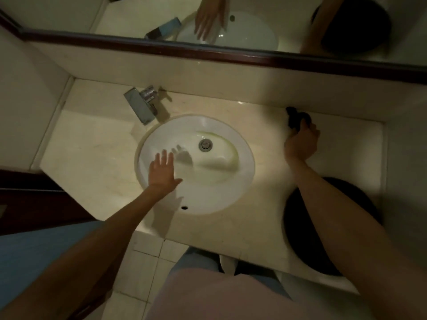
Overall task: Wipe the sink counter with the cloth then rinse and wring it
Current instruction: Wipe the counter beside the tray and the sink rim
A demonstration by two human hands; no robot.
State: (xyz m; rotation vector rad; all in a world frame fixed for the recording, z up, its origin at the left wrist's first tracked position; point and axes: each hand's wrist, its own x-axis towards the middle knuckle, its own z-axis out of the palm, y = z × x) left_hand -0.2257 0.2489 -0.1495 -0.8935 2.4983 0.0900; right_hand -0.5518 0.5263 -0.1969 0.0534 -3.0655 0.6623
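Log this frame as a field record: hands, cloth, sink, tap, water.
left hand: open, fingers spread, over the white oval ceramic basin
right hand: closed on the dark crumpled cloth
cloth place: beige stone counter, back right, near the wall
tap: chrome flat-spout faucet, back left of the basin
water: none seen running
drain: round metal drain plug, basin middle

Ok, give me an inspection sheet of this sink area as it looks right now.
Surface: pale stone counter, dimly lit; no water seen running.
Job's things: dark cloth at the counter's back right, under the right hand; white basin, drain, chrome tap.
Clutter: nothing seen.
Grippers: right hand's fingers closed on the cloth; left hand open, spread over the basin.
Cables: nothing seen.
Surroundings: mirror behind, tiled floor, dark round seat at right.
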